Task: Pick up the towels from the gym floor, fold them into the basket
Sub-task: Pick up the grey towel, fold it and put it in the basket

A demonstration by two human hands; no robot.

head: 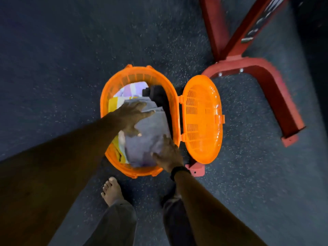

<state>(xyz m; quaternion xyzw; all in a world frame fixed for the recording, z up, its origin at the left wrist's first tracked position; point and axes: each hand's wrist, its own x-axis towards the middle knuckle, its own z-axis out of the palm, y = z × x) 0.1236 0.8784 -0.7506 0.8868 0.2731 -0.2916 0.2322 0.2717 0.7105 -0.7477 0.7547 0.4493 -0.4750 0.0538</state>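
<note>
Inside the orange basket (pixel 106 110), left hand (pixel 132 115) and right hand (pixel 168 154), fingers spread flat, press the folded grey towel (pixel 147 137); push evenly, keeping folds square.

You will find only one item bearing lettering: a dark strip with pale characters running along the slanted red metal frame bar (pixel 255 25) at the upper right. The characters are too blurred and foreshortened for you to read. You can make out no other label, brand, number or sign on anything in view.
</note>
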